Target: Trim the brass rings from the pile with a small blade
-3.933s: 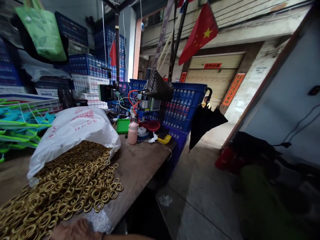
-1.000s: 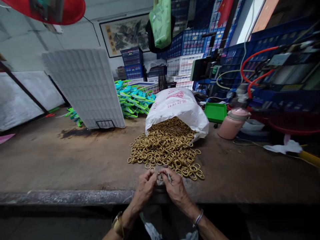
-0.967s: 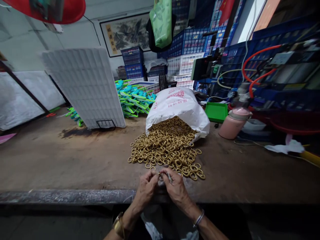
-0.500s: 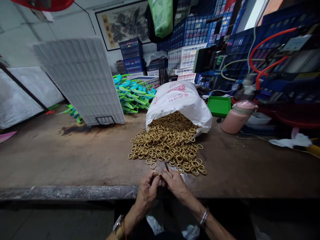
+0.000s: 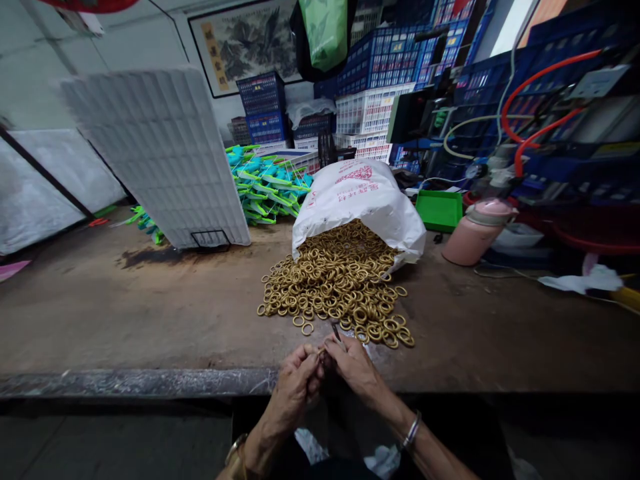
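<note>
Left hand: the left hand (image 5: 296, 381) is closed at the fingertips, pinching what looks like a ring (image 5: 321, 351); the fingers hide most of it.
Right hand: the right hand (image 5: 354, 367) grips a thin tool (image 5: 337, 333), its dark tip sticking up past the knuckles; the fingertips meet the left hand's at the ring.
Wrists: a watch (image 5: 235, 449) on the left, a silvery bracelet (image 5: 412, 431) on the right.
Table edge: both hands are above the near edge of the brown table (image 5: 150, 317), just short of the pile.
Pile: many gold-coloured rings (image 5: 330, 287) lie heaped beyond the hands, a few loose at its rim.
Bag: a white bag (image 5: 357, 200) with red print lies on its side, mouth toward the person, the pile spilling out of it.
Left of bag: green and blue pieces (image 5: 270, 187) in a tangle, then a pale ribbed panel (image 5: 155, 153) leaning back, a dark stain (image 5: 150, 257) near its foot.
Right of bag: a green tray (image 5: 440, 211), a pink bottle (image 5: 475, 233), and an orange hose (image 5: 511, 113) curving above them.
Behind: stacked blue crates (image 5: 385, 61) and white crates (image 5: 373, 110), and a framed picture (image 5: 256, 48) on the wall.
</note>
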{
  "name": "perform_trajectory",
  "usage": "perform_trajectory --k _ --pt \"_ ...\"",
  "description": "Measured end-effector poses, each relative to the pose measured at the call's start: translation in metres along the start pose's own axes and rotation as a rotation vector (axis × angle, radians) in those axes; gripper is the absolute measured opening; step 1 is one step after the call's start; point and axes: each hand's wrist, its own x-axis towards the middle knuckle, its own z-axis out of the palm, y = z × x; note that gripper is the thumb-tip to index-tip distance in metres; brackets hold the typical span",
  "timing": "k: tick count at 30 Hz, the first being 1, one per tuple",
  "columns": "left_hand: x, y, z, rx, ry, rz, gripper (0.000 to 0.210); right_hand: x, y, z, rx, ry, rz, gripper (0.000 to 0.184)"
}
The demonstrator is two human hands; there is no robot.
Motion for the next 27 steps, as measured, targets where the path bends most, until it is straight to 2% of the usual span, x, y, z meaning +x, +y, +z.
perform_trajectory --k 4,7,9,15,22,27 --pt "-0.002 0.007 0.003 0.021 0.080 0.017 0.033 -0.004 0.003 -0.002 -0.289 0.072 -0.108 0.021" --pt "-0.002 0.011 0.004 0.065 0.109 0.057 0.035 -0.009 0.004 0.000 -0.498 -0.005 -0.216 0.015" --pt "-0.002 0.012 0.004 0.069 0.111 0.080 0.036 -0.011 0.004 0.003 -0.587 -0.039 -0.242 0.017" --pt "-0.001 0.006 -0.003 0.118 0.100 0.143 0.034 -0.010 0.011 0.009 -0.747 -0.003 -0.337 0.027" --pt "-0.003 0.001 -0.009 0.222 0.129 0.235 0.032 -0.014 -0.003 0.008 -0.842 -0.049 -0.293 0.032" --pt "-0.005 -0.002 -0.011 0.196 0.191 0.204 0.035 -0.012 -0.015 0.014 -0.935 -0.082 -0.196 0.026"
